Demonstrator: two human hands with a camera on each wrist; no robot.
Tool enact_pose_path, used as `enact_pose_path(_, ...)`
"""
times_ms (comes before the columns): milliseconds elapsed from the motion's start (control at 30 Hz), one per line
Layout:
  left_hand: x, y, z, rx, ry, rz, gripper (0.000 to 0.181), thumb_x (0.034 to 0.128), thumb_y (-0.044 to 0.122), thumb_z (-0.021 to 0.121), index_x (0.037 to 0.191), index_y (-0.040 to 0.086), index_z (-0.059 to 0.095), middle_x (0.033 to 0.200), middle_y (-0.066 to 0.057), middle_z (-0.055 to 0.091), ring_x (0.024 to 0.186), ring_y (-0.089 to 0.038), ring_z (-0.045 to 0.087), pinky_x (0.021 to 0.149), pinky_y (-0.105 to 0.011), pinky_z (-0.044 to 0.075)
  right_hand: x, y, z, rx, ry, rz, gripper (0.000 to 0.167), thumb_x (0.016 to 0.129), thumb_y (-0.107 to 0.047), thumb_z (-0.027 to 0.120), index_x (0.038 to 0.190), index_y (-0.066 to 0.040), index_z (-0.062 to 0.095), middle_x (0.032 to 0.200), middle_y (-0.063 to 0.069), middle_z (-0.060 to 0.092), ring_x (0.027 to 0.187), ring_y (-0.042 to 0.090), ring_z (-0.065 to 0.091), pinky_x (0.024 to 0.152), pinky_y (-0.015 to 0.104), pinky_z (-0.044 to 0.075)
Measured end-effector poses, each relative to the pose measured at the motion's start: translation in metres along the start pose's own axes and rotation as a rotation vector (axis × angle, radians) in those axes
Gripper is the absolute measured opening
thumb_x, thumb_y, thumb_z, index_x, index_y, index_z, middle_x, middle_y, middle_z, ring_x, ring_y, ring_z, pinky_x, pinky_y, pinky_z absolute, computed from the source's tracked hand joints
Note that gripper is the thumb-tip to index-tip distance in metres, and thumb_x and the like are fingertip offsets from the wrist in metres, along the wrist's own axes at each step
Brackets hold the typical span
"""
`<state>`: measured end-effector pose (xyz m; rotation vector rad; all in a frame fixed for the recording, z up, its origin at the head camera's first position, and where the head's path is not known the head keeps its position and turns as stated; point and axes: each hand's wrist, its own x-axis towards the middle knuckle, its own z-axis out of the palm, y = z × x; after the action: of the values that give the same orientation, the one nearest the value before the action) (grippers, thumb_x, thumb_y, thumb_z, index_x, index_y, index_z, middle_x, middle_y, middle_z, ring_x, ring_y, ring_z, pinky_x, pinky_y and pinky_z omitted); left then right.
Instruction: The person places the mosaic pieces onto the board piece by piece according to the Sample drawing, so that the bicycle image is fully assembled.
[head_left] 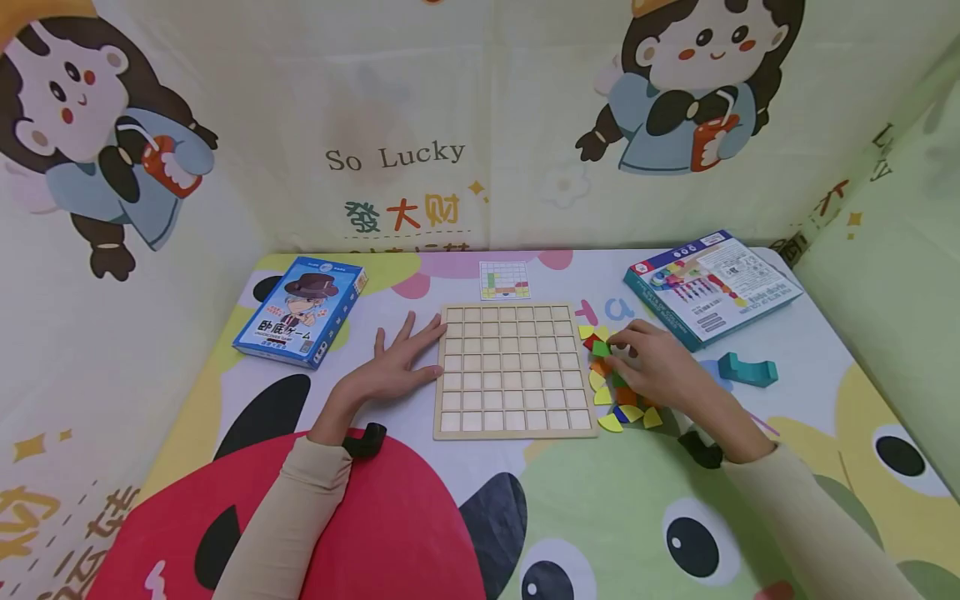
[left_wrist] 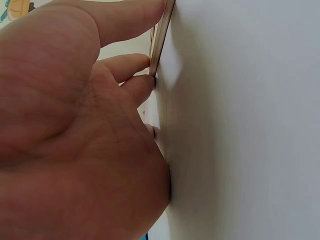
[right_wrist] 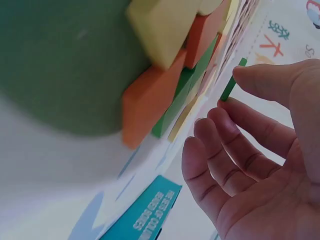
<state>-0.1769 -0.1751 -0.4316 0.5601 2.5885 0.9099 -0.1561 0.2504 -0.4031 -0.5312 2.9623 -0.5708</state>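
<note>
Tile [right_wrist: 231, 83], green — right grip [head_left: 654, 364] pinching it at fingertips [right_wrist: 248, 76]; left grip [head_left: 395, 367] spread against board [head_left: 512, 358].

Grid board [head_left: 519, 371]: pale wood, matt, smooth
Coloured pieces [head_left: 626, 397]: painted-looking, matt, smooth
Blue box [head_left: 298, 315]: printed card, slightly glossy
Teal box [head_left: 712, 287]: printed card, smooth
Pattern card [head_left: 505, 281]: printed paper, matt
Worktop [head_left: 390, 517]: smooth printed covering
Backdrop [head_left: 525, 187]: cloth-like, lightly creased
Sleeves [head_left: 288, 517]: matt cloth
</note>
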Motion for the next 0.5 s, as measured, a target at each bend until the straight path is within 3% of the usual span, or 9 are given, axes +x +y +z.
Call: enact_pose_path(500,0.001,-0.001,-0.001,-0.002,-0.013,-0.003,0.078,0.103,0.032,0.064,0.17,0.02,0.025,0.181,-0.006,0.013,0.167,-0.04,-0.015,0.122,-0.075,-0.023,0.01,-0.017,0.006,-0.006,0.007,-0.039,0.033,0.1,-0.022,0.075,0.127,-0.005,0.074,0.115,0.013,0.069,0.098,0.026,0.062,0.085,0.04,0.062)
